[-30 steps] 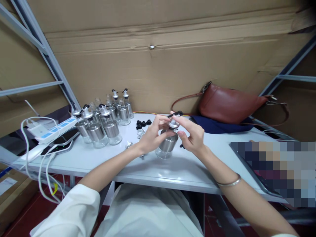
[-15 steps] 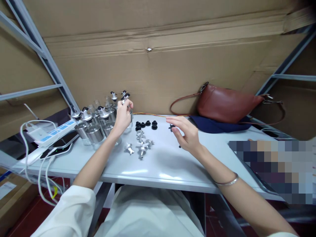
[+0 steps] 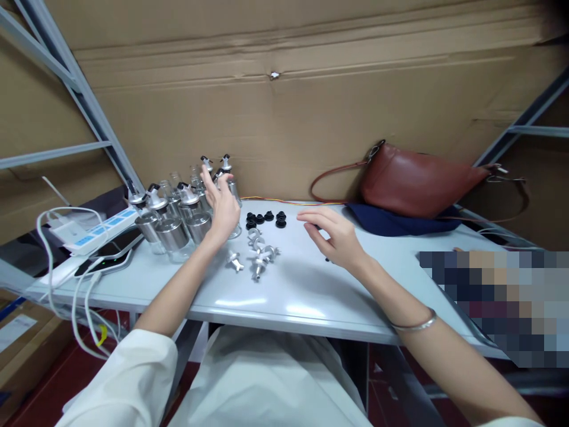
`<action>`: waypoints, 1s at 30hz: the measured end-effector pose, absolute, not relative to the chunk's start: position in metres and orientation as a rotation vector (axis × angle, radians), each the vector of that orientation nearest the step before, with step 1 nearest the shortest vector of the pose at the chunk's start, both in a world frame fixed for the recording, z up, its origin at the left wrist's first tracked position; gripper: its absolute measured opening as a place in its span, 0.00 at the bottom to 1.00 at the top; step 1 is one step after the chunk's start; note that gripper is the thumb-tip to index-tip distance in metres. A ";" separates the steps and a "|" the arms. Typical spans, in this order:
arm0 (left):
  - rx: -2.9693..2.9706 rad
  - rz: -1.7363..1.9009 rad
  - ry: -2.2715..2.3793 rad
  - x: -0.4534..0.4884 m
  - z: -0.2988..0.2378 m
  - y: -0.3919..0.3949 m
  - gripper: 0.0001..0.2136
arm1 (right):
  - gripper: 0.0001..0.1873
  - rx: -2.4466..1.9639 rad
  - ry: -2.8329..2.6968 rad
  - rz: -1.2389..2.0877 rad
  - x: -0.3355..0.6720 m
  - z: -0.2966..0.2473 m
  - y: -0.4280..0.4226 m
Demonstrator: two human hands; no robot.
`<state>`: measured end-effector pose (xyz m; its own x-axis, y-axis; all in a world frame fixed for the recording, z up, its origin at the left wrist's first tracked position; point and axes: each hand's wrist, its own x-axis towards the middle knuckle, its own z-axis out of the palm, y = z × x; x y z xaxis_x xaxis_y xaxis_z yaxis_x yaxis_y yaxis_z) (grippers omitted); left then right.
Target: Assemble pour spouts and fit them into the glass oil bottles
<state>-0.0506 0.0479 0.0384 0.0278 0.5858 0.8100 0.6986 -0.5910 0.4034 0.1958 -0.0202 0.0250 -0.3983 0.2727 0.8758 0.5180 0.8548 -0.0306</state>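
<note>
A cluster of small glass-and-steel dispenser bottles (image 3: 173, 228) with pour spouts stands at the back left of the pale table (image 3: 311, 296). My left hand (image 3: 221, 204) is open, fingers spread, right beside the nearest bottle of that cluster and holding nothing. My right hand (image 3: 334, 235) hovers open just above the table's middle, fingers loosely curved, empty. Between the hands lie loose metal spout parts (image 3: 258, 258) and a row of black rubber stoppers (image 3: 265, 219).
A brown leather bag (image 3: 413, 181) lies on dark blue cloth (image 3: 391, 222) at the back right. A white power strip (image 3: 95, 230), cables and a dark device (image 3: 106, 255) sit at the left edge. Cardboard (image 3: 284, 107) lines the wall behind; a blurred patch covers the right.
One second ago both hands held a bottle at the table's middle. My left hand carried it to the cluster at the back left and has let go; my right hand stayed over the middle.
</note>
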 end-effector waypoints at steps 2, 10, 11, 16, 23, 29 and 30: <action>-2.101 -1.606 -1.299 -0.041 0.040 0.038 0.19 | 0.09 -0.593 -2.062 -0.297 0.195 0.025 -0.019; -2.931 -0.508 -1.097 -0.039 0.026 0.030 0.23 | 0.09 -0.632 -2.120 -0.265 0.199 0.023 -0.016; -2.933 -0.448 -1.163 -0.042 0.024 0.032 0.22 | 0.09 -0.637 -2.120 -0.266 0.199 0.023 -0.016; -2.927 -0.262 -1.373 -0.055 0.023 0.040 0.17 | 0.09 -0.631 -2.110 -0.281 0.199 0.025 -0.017; -2.948 -0.057 -1.501 -0.062 0.030 0.042 0.15 | 0.09 -0.654 -2.125 -0.258 0.201 0.024 -0.016; -2.916 -0.058 -1.553 -0.059 0.031 0.040 0.13 | 0.08 -0.646 -2.128 -0.268 0.202 0.023 -0.015; -2.923 -0.064 -1.548 -0.058 0.031 0.040 0.12 | 0.08 -0.641 -2.124 -0.274 0.202 0.023 -0.015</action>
<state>-0.0583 0.0397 0.0313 0.5645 0.8243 -0.0436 0.8179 -0.5514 0.1641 0.2015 -0.0151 0.0235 -0.4841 0.3443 0.8044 0.5371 0.8427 -0.0375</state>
